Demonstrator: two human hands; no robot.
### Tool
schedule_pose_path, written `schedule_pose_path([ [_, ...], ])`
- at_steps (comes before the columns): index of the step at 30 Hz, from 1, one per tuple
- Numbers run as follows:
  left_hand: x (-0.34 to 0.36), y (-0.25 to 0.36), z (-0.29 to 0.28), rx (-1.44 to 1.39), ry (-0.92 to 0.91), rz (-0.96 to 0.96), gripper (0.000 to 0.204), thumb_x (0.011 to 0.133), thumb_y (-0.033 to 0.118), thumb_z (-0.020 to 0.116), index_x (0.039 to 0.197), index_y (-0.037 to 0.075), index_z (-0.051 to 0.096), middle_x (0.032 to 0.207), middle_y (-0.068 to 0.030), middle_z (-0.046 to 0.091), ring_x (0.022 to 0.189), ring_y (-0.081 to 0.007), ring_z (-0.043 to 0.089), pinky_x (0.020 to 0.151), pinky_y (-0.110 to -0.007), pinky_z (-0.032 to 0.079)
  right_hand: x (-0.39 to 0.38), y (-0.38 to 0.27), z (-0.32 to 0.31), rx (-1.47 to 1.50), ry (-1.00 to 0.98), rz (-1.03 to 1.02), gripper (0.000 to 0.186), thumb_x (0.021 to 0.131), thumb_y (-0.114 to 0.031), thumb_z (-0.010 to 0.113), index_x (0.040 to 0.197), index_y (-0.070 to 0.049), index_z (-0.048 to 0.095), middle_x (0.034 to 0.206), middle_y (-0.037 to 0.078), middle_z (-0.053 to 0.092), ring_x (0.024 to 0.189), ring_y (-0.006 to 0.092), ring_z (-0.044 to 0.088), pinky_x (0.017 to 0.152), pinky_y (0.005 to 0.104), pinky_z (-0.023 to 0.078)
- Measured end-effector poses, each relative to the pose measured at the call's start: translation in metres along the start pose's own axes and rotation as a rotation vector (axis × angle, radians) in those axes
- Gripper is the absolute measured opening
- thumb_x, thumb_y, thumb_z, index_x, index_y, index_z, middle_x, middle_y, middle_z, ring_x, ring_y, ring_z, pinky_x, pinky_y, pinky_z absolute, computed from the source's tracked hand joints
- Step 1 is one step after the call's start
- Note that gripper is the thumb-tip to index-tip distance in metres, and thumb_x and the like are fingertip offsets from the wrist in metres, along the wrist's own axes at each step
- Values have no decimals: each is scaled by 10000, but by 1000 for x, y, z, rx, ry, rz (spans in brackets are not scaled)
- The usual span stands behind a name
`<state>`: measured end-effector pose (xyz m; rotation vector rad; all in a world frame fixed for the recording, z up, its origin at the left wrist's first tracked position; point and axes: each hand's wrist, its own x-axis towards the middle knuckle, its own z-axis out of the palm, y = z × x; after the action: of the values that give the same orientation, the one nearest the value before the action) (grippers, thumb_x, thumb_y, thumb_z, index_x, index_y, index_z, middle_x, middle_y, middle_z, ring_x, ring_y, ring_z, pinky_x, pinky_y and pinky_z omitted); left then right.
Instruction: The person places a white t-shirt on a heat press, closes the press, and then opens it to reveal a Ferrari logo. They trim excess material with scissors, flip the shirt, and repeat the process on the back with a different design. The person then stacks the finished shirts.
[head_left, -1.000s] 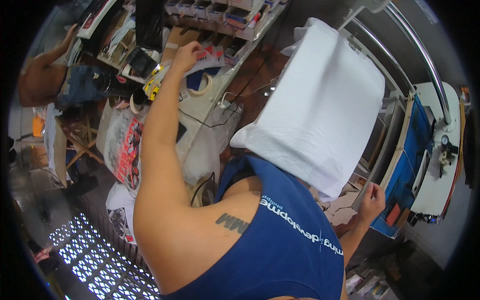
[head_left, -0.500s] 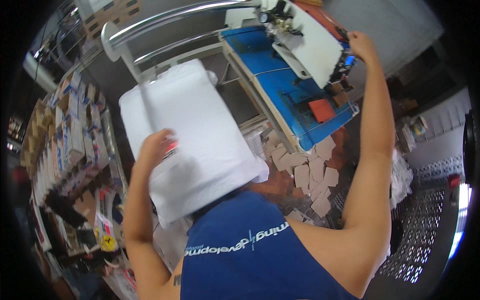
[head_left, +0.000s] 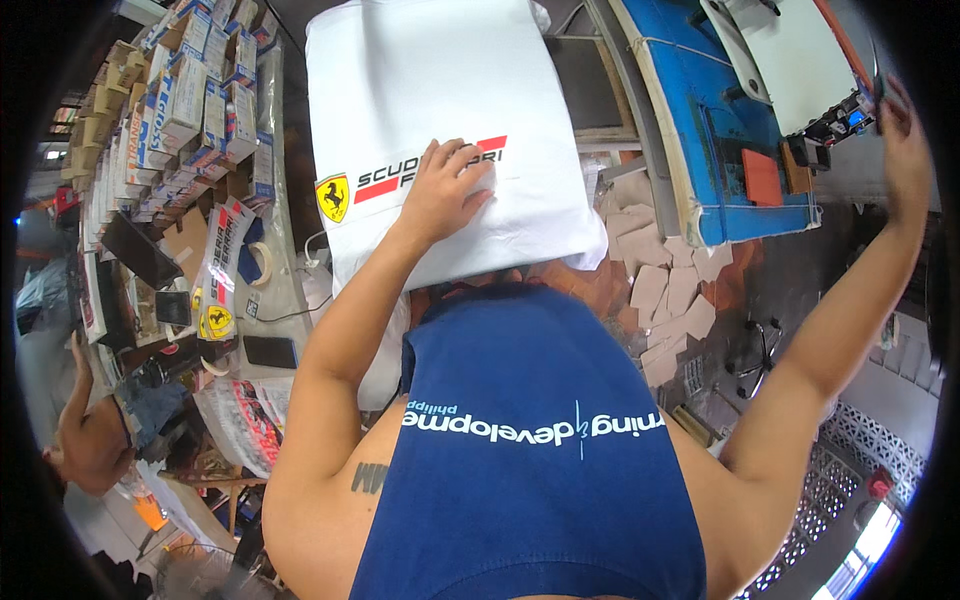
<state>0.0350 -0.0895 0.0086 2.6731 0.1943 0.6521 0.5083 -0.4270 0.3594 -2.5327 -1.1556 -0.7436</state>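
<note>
A white garment (head_left: 430, 75) is spread smooth over a flat board in front of me. Across its lower part runs a print: a yellow shield emblem (head_left: 332, 198) and black lettering with red bars. My left hand (head_left: 445, 195) lies on the middle of that lettering, palm down with its fingers spread, covering some of it. Stretched far out to the right, my right hand (head_left: 900, 125) is closed around a dark handle at the edge of a machine (head_left: 810, 65) with a white plate and a small lit display. The exact kind of handle is hard to make out.
Stacked boxes (head_left: 185, 100) line the left, beside a strip with matching emblems (head_left: 222, 265), a tape roll (head_left: 260, 262) and a dark phone (head_left: 270, 351). At right stands a blue-topped table (head_left: 690, 110) with an orange-red square (head_left: 761, 178). Board pieces (head_left: 665, 300) litter the floor. Another person (head_left: 95, 440) is at lower left.
My left hand, blurred above the garment before, now rests flat on the print. The view has shifted, bringing the print and more of the left side into sight. My right hand keeps its grip.
</note>
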Motion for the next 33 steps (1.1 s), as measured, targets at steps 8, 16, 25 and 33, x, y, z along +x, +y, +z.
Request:
schedule_pose_path([
  [8, -5, 22, 9, -43, -80, 28, 517, 849, 354, 799, 1282, 111, 654, 1384, -92, 594, 1397, -326, 479, 1188, -616, 335, -323, -300, 149, 1378, -740, 1039, 530, 1086, -264, 562, 1549, -53, 414, 895, 21, 572, 784, 148, 617, 710, 313, 580],
  [16, -26, 25, 22, 20, 13, 188, 209, 849, 156, 757, 1049, 99, 741, 1216, -59, 712, 1295, -312, 601, 1158, -570, 412, -380, -324, 149, 1502, -696, 1131, 590, 1030, -167, 650, 1571, -134, 418, 989, 94, 667, 760, 155, 685, 664, 337, 626],
  [25, -24, 38, 26, -70, 131, 185, 178, 832, 40, 725, 1002, 81, 762, 1117, -73, 756, 1182, -298, 686, 1073, -488, 523, -386, -375, 154, 1537, -773, 995, 601, 1016, -244, 695, 1548, -104, 451, 900, 26, 583, 746, 100, 608, 627, 266, 571],
  [33, -25, 37, 28, -73, 146, 205, 170, 837, 68, 680, 995, 77, 741, 1134, -74, 734, 1180, -340, 671, 1062, -515, 523, -380, -379, 157, 1449, -783, 988, 613, 1022, -232, 685, 1563, -103, 428, 937, 35, 605, 738, 94, 618, 587, 254, 579],
])
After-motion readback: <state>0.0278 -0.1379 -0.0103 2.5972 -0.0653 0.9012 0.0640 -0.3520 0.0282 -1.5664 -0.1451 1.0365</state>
